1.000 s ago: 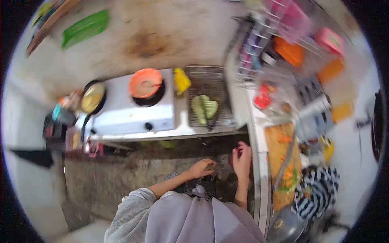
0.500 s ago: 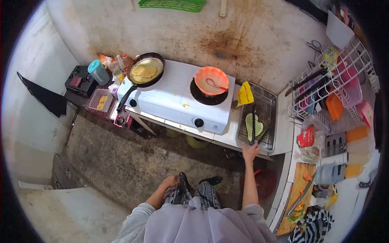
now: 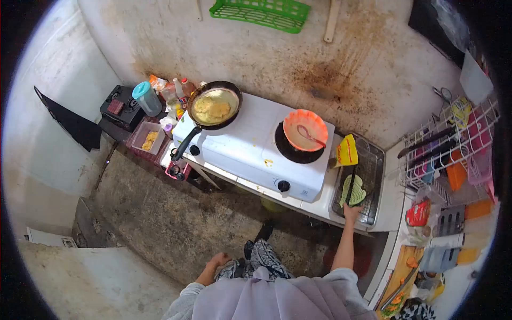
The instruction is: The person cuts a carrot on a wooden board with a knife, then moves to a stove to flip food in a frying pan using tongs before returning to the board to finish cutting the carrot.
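Observation:
My right hand closes around the lower end of a long black-handled utensil at the wire-racked metal tray. A pale green perforated piece lies on the rack just beside the black handle. Down by my patterned trousers, my left hand is curled closed, with nothing showing in it. On the white stove, a frying pan holds yellow food in oil. An orange bowl with a spoon inside sits over the right burner.
Behind the tray stands a yellow packet. A wire dish rack is at the right, with a cutting board holding a knife and chopped vegetables nearer me. At the left are a food container and a blue-lidded pitcher.
The view has shifted, so the stove and tray appear farther right and lower. My feet have changed position. My right hand stays on the black-handled utensil; my left hangs lower beside my trousers.

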`<move>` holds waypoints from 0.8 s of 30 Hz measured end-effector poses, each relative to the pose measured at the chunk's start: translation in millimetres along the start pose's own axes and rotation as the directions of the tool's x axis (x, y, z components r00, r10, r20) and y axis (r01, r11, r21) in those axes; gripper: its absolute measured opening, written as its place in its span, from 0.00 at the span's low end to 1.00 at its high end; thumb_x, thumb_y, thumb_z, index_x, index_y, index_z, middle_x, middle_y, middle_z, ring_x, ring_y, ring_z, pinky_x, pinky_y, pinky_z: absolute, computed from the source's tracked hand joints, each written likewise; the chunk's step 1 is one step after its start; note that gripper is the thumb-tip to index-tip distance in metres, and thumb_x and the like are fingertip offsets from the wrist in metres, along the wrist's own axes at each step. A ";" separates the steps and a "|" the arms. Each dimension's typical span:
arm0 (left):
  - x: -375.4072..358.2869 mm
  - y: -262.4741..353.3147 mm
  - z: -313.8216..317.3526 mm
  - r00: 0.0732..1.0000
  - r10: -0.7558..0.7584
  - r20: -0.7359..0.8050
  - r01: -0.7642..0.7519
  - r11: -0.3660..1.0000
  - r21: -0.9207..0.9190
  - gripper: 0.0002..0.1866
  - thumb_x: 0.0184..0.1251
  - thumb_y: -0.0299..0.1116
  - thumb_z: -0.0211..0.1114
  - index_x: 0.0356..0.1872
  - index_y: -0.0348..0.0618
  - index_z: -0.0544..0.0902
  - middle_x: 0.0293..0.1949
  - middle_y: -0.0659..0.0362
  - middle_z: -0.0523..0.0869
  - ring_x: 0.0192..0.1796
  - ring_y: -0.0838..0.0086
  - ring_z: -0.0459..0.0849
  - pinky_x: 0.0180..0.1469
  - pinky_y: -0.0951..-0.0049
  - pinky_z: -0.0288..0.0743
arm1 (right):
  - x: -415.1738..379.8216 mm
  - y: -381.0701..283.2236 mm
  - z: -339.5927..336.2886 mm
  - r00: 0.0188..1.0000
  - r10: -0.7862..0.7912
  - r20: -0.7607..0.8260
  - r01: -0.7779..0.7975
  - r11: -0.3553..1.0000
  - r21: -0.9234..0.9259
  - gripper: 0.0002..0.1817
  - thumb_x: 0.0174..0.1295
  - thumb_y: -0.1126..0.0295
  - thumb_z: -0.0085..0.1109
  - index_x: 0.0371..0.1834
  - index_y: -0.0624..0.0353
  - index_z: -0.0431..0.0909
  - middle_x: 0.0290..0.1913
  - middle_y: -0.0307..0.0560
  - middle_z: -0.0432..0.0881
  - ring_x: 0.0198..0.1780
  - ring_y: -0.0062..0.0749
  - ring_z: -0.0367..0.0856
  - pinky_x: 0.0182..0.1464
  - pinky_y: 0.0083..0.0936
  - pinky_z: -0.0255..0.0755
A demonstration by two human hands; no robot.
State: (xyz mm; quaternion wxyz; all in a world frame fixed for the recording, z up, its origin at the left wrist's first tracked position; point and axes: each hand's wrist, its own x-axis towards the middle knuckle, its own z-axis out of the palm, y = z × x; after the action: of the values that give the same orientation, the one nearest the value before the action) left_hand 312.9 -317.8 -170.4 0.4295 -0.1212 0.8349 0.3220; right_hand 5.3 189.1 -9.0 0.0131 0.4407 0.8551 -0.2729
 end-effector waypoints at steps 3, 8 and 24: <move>16.1 36.9 -31.3 0.995 0.103 -0.006 -0.103 0.990 -0.093 0.24 0.59 0.55 0.61 0.46 0.46 0.84 0.45 0.48 0.86 0.50 0.53 0.83 0.51 0.58 0.75 | 36.6 31.3 26.6 0.999 0.034 0.004 -0.034 0.998 0.062 0.57 0.48 0.56 0.70 0.70 0.78 0.42 0.63 0.74 0.66 0.63 0.62 0.69 0.63 0.43 0.65; 57.6 80.6 -101.0 0.967 0.241 -0.087 -0.245 0.969 -0.039 0.23 0.59 0.51 0.62 0.44 0.42 0.81 0.42 0.46 0.86 0.46 0.53 0.84 0.46 0.57 0.76 | 20.8 31.7 0.7 0.999 -0.024 -0.028 0.027 0.991 0.132 0.47 0.49 0.59 0.68 0.65 0.78 0.53 0.57 0.73 0.73 0.60 0.62 0.73 0.61 0.40 0.67; 58.4 46.1 -239.4 0.926 0.293 -0.238 -0.375 0.786 -0.492 0.19 0.66 0.34 0.61 0.54 0.33 0.77 0.43 0.55 0.87 0.47 0.73 0.84 0.51 0.73 0.76 | -144.0 -41.4 -34.3 0.951 -0.283 -0.124 0.256 0.499 0.828 0.39 0.65 0.57 0.60 0.74 0.53 0.50 0.30 0.35 0.68 0.24 0.16 0.64 0.18 0.16 0.59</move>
State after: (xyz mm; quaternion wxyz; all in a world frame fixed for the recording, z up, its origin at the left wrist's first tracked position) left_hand 102.7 -431.8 -95.4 0.2521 -0.1081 0.7514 0.6001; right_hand 69.3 78.9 76.9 -0.2288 0.2509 0.6788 -0.6511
